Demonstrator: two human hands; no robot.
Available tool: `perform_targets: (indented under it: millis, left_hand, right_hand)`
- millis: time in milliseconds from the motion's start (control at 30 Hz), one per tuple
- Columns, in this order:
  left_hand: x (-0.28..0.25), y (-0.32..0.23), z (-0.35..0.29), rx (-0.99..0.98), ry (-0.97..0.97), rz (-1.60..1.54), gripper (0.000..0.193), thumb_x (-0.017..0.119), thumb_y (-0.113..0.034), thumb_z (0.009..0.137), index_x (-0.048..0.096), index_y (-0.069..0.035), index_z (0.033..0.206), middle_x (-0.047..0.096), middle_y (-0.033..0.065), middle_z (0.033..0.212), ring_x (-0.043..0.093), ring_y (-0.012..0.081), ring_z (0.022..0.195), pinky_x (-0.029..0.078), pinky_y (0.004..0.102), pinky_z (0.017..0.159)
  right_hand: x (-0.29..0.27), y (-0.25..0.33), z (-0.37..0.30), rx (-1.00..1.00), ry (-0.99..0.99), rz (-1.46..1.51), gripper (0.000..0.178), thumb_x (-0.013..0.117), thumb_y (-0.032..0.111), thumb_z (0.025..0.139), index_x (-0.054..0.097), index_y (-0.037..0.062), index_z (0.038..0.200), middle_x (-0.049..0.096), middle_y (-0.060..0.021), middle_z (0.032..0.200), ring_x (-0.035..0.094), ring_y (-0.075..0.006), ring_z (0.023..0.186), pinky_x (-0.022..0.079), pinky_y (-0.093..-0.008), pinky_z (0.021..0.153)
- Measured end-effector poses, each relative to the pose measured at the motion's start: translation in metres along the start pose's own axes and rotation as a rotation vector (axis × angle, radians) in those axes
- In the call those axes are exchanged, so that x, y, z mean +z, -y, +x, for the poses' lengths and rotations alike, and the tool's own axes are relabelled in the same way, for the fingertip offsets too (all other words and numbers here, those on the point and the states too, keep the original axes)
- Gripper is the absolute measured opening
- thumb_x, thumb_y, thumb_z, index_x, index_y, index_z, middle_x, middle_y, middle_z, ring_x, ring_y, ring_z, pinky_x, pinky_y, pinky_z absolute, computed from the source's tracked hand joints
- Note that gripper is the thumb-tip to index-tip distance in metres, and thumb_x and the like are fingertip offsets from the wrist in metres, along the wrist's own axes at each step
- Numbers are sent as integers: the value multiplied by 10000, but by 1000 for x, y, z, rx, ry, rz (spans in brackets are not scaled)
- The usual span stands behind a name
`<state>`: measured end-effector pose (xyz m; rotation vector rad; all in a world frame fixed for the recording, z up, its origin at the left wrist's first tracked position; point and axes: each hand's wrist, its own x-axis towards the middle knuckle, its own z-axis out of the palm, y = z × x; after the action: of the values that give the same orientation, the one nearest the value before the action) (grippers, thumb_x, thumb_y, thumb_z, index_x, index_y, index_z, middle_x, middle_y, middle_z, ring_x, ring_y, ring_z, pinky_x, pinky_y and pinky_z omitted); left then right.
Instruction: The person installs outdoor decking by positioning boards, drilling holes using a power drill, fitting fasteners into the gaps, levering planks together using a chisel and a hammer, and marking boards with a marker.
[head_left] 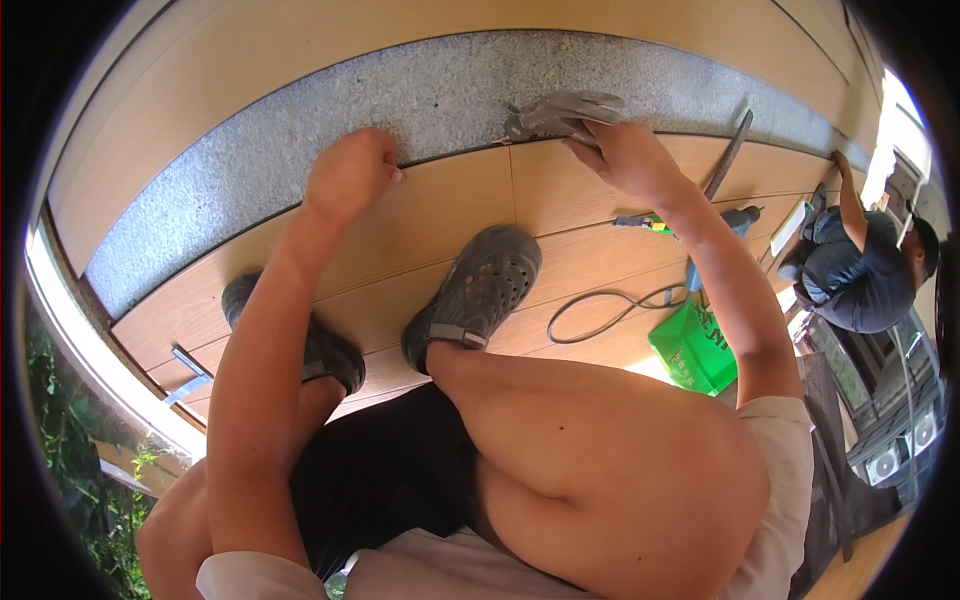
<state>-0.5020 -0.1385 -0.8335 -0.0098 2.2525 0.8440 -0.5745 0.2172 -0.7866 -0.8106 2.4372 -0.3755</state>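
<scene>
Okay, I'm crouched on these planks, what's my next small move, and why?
I'd probably move the grey, crumpled, glove-like item aside with your bare right hand: that hand is already at it, and it sits against the speckled grey strip, close to the straight seam between two tan wood-grain planks.

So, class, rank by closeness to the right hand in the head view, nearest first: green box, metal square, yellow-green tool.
1. Yellow-green tool, just below the right hand.
2. Green box, lower right.
3. Metal square, far left.
</scene>
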Motion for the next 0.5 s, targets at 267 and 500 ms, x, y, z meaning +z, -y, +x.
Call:
perform_targets:
  millis: [267,500]
  left_hand:
    - [0,-1,-3,37,-29,20,151,765,-165,763,674,-48,792,691,151,881,665,356,867,530,451,743]
    - [-1,-1,-2,7,2,23,155,763,-172,767,672,-50,801,693,142,888,666,349,879,530,450,755]
  right_hand:
    - [6,22,-3,-109,-27,-104,287,625,177,930,660,181,1216,696,-23,1135,686,-317,851,575,-385,667]
    - [27,8,-22,-165,-221,-137,330,649,183,913,646,205,1242,695,-12,1146,685,-230,1025,580,-375,674]
